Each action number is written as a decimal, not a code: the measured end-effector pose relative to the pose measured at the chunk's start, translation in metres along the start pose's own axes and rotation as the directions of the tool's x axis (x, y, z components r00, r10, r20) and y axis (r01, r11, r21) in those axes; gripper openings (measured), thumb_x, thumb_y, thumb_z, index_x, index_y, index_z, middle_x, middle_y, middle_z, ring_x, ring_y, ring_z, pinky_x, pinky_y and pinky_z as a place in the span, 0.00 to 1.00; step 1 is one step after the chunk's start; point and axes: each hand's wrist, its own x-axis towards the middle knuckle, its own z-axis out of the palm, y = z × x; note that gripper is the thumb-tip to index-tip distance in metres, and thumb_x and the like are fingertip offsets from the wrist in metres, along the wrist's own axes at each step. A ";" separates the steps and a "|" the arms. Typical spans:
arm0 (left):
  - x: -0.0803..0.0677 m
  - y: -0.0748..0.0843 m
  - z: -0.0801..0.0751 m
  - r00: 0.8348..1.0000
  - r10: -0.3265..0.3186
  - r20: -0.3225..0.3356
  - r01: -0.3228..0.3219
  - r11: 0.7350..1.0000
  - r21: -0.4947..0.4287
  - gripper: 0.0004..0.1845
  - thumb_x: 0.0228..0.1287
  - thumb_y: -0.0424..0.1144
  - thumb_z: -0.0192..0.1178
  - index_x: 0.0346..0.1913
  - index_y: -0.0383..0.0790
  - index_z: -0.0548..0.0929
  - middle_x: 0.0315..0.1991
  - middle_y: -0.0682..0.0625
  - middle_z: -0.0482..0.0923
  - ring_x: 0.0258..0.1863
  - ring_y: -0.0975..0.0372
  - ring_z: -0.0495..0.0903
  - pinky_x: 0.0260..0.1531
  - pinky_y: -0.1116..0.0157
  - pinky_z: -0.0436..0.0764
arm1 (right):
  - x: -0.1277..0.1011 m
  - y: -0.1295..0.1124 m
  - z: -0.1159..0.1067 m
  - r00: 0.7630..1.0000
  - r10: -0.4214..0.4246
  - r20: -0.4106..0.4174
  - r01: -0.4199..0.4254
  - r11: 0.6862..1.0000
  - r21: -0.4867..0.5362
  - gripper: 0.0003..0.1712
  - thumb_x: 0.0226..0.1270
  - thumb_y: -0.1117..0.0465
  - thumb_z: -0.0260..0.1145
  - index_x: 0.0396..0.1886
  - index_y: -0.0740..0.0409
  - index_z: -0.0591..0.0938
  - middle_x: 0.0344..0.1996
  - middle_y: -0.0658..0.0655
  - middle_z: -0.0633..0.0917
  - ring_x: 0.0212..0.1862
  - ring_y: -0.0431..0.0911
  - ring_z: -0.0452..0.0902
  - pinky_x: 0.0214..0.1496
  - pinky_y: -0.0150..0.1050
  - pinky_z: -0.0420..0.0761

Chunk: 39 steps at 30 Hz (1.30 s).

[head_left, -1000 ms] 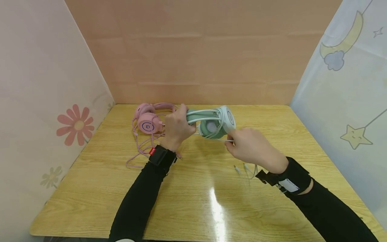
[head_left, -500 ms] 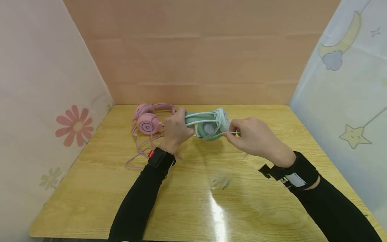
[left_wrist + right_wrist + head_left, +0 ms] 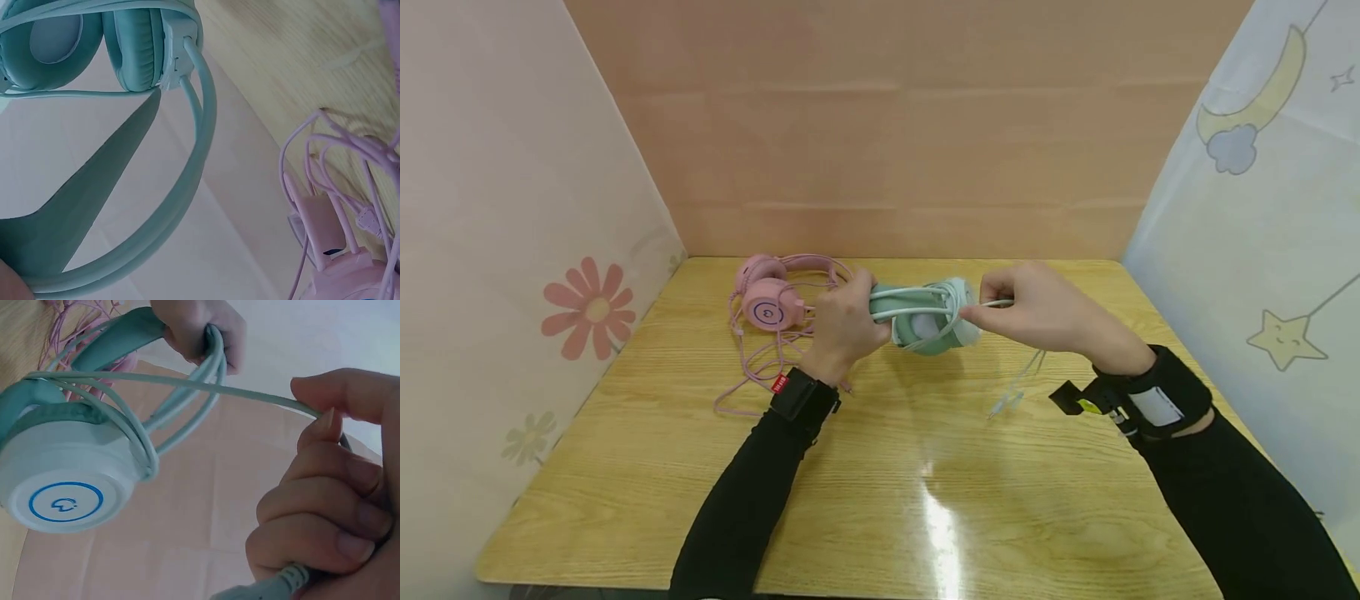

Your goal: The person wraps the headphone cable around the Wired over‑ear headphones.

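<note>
My left hand [image 3: 850, 323] grips the headband end of mint-green headphones [image 3: 917, 304], held up over the wooden table. Their ear cups point right, and a pale cable [image 3: 112, 403] is wound around them. Between thumb and forefinger my right hand [image 3: 1037, 308] pinches that cable, drawn taut from the cups in the right wrist view; its other fingers curl toward the palm. Two plug ends [image 3: 1006, 402] dangle below the right hand. Part of a green ear cushion [image 3: 134, 47] and the bowed headband show in the left wrist view.
Pink headphones [image 3: 772, 304] with a loose, tangled pink cable [image 3: 745, 379] lie on the table [image 3: 647, 467] just left of the left hand. Printed cloth walls [image 3: 1247, 250] rise at both sides, with a plain backdrop [image 3: 895, 142] behind.
My right hand has moved up and slightly right, carrying the cable from below the ear cups to beside them. The plug ends swung left, then back right. The left hand keeps its grip.
</note>
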 end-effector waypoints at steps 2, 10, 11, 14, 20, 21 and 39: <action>-0.001 0.001 0.000 1.000 0.000 0.006 0.000 1.000 -0.006 0.20 0.40 0.33 0.72 0.37 0.33 0.75 0.20 0.47 0.73 0.13 0.60 0.69 0.14 0.62 0.69 | 0.001 0.000 -0.004 1.000 -0.008 0.013 0.007 0.999 0.035 0.18 0.69 0.56 0.69 0.21 0.52 0.74 0.15 0.46 0.65 0.18 0.40 0.60 0.27 0.36 0.63; -0.001 0.005 -0.002 0.999 0.042 -0.019 -0.043 0.998 -0.039 0.18 0.38 0.30 0.68 0.36 0.34 0.75 0.17 0.49 0.68 0.11 0.61 0.63 0.13 0.64 0.64 | 0.002 0.006 -0.015 1.000 -0.017 -0.008 0.018 0.983 0.185 0.16 0.71 0.60 0.66 0.22 0.57 0.76 0.15 0.47 0.65 0.18 0.41 0.59 0.26 0.37 0.62; 0.000 0.006 -0.002 0.999 0.045 -0.020 -0.046 0.998 -0.044 0.17 0.38 0.29 0.67 0.36 0.34 0.74 0.17 0.50 0.67 0.11 0.62 0.62 0.13 0.65 0.63 | 0.001 0.007 -0.016 1.000 -0.009 -0.017 0.012 0.979 0.206 0.16 0.71 0.60 0.66 0.22 0.58 0.76 0.15 0.47 0.64 0.18 0.42 0.58 0.25 0.38 0.61; 0.000 0.007 -0.004 0.998 0.052 -0.020 -0.053 0.997 -0.062 0.16 0.38 0.28 0.64 0.35 0.33 0.74 0.16 0.50 0.66 0.11 0.62 0.61 0.13 0.65 0.62 | 0.001 0.009 -0.019 0.998 0.019 -0.053 -0.004 0.962 0.274 0.16 0.70 0.60 0.67 0.22 0.58 0.76 0.15 0.48 0.63 0.18 0.45 0.55 0.23 0.40 0.59; 0.001 0.008 -0.007 0.998 0.060 -0.012 -0.061 0.992 -0.110 0.16 0.37 0.27 0.62 0.35 0.33 0.74 0.17 0.50 0.65 0.12 0.63 0.60 0.13 0.65 0.62 | 0.001 0.011 -0.026 0.990 0.061 -0.128 -0.013 0.938 0.347 0.17 0.71 0.59 0.68 0.22 0.60 0.77 0.14 0.49 0.62 0.17 0.46 0.53 0.21 0.42 0.57; 0.002 0.009 -0.007 0.998 0.058 -0.012 -0.059 0.991 -0.123 0.16 0.37 0.27 0.62 0.35 0.33 0.74 0.17 0.50 0.65 0.12 0.63 0.60 0.13 0.65 0.62 | 0.001 0.012 -0.027 0.987 0.069 -0.146 -0.015 0.938 0.347 0.17 0.70 0.58 0.69 0.23 0.60 0.78 0.14 0.49 0.62 0.17 0.46 0.54 0.21 0.42 0.58; 0.004 0.012 -0.020 0.998 0.026 0.065 -0.005 0.950 -0.312 0.16 0.40 0.26 0.57 0.38 0.32 0.73 0.20 0.50 0.62 0.16 0.63 0.58 0.20 0.65 0.59 | 0.010 0.034 -0.030 0.950 0.048 -0.309 0.076 0.922 0.379 0.12 0.67 0.64 0.71 0.24 0.62 0.83 0.12 0.50 0.63 0.15 0.44 0.55 0.21 0.39 0.57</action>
